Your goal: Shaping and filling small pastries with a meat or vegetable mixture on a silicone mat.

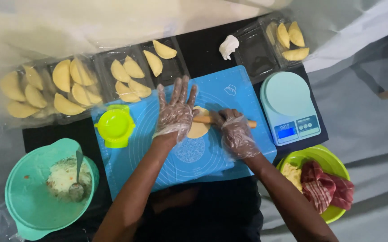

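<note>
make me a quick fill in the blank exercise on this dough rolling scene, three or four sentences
1. Both gloved hands, left hand and right hand, press a wooden rolling pin over a round of dough on a ____ mat.
2. The spoon stands in the ____ bowl of filling.
3. The kitchen scale sits to the ____ of the mat.
4. The red checked cloth lies in the ____ bowl.

Missing words: blue; teal; right; green

Bare blue mat [230, 96] ahead of the dough, scale [289, 106] blocking right, green press [115, 127] left, trays [127, 71] behind
</note>
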